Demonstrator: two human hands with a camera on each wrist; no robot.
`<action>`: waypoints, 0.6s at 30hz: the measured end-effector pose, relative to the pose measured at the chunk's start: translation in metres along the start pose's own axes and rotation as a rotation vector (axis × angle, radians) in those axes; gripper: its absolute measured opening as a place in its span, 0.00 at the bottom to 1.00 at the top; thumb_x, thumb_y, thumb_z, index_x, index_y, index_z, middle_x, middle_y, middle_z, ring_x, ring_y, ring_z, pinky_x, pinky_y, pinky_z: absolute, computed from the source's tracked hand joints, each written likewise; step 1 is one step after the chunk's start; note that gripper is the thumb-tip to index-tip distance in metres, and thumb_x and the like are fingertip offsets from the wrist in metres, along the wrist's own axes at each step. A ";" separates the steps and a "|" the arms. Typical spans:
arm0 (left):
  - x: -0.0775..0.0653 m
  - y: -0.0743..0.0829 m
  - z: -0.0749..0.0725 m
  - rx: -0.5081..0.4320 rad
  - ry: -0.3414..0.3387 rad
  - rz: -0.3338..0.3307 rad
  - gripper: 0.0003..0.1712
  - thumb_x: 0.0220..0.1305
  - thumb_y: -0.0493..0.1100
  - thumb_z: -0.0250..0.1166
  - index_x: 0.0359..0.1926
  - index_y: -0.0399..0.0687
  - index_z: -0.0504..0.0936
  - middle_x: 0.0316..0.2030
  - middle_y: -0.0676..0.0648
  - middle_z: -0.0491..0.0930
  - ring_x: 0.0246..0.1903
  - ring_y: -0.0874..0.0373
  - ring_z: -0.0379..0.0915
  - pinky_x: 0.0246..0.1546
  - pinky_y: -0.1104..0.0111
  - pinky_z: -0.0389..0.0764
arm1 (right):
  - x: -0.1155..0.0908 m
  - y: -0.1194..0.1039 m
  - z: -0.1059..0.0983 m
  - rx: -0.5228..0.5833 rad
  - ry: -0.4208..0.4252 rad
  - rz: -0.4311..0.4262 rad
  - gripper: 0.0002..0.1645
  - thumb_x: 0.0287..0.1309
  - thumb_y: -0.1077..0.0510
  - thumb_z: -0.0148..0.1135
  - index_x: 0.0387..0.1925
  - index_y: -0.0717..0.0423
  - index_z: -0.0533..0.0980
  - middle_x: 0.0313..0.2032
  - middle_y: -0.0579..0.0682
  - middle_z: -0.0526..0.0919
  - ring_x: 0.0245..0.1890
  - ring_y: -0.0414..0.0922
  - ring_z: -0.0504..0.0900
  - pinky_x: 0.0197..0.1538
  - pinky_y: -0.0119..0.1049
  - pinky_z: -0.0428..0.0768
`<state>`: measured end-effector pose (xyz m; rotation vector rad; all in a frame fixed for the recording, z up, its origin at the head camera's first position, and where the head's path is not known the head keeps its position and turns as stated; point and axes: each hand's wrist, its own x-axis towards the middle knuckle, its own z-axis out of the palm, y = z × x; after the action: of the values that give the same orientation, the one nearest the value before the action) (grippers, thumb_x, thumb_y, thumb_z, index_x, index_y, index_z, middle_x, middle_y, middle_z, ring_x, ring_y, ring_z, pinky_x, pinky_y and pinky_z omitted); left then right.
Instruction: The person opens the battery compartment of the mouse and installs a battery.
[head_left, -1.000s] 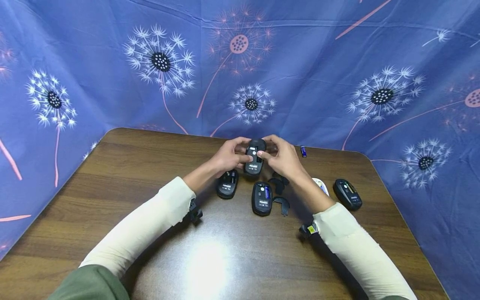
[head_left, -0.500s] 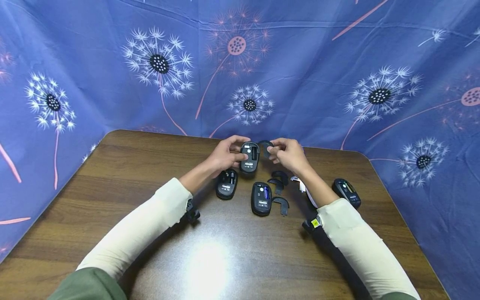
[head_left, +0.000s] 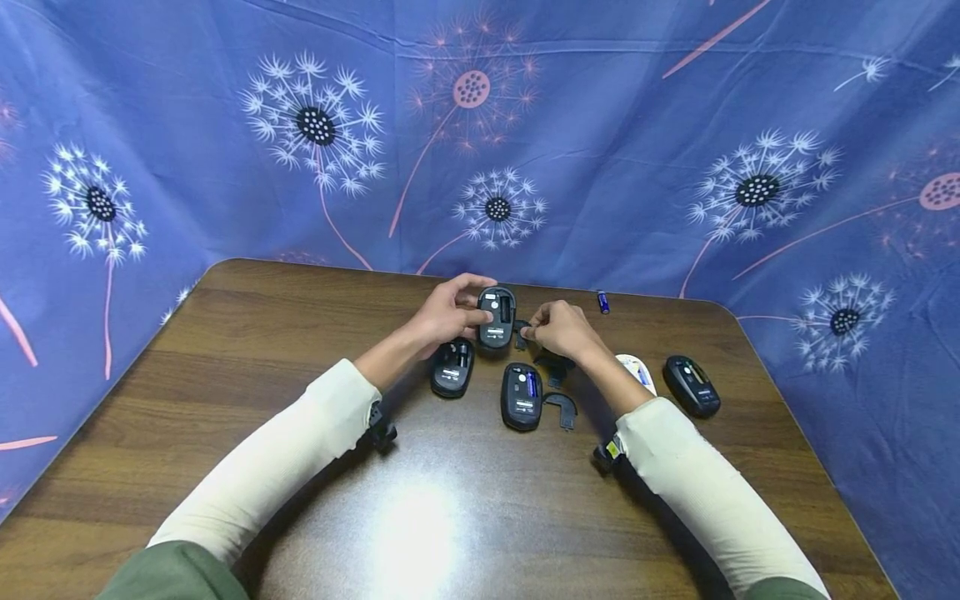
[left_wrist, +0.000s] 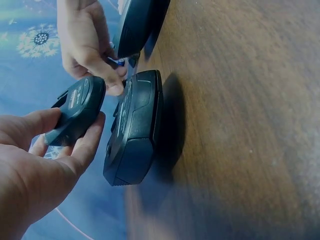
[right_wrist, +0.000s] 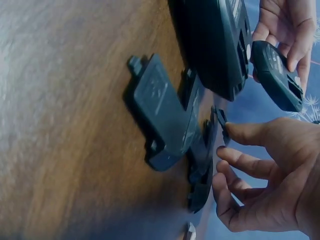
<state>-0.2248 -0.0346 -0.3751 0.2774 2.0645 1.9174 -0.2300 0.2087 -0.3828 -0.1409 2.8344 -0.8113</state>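
My left hand (head_left: 446, 315) grips a black computer mouse (head_left: 497, 317) with its underside up, thumb along one side. The battery slot of that mouse is uncovered and dark inside. Just to its right, my right hand (head_left: 566, 329) pinches a curved black battery cover (head_left: 521, 333) low over the table. In the right wrist view the thumb lies against this battery cover (right_wrist: 221, 121), close to other covers. The left wrist view shows the held mouse (left_wrist: 82, 110) raised between thumb and fingers.
Upturned black mice lie nearby: one left (head_left: 452, 368), one in front (head_left: 522, 396) with a blue battery, one far right (head_left: 692, 386). Loose battery covers (head_left: 561, 410) lie beside the front mouse. A white object (head_left: 636, 373) is partly behind the right forearm; a blue battery (head_left: 603, 302) lies near the back edge.
The battery cover has come off the held mouse in my right hand, which has moved right and then down to the table. My left hand has shifted slightly left with the mouse.
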 end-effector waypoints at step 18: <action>-0.002 -0.003 -0.004 -0.042 -0.003 -0.017 0.37 0.73 0.25 0.70 0.79 0.46 0.76 0.61 0.29 0.85 0.45 0.52 0.88 0.49 0.57 0.98 | 0.000 0.017 -0.022 0.036 -0.013 0.005 0.20 0.82 0.47 0.66 0.59 0.58 0.86 0.57 0.60 0.90 0.56 0.58 0.86 0.57 0.53 0.86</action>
<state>-0.2237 -0.0390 -0.3777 0.2528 2.0157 1.9467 -0.2352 0.2342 -0.3732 -0.1328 2.8055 -0.8567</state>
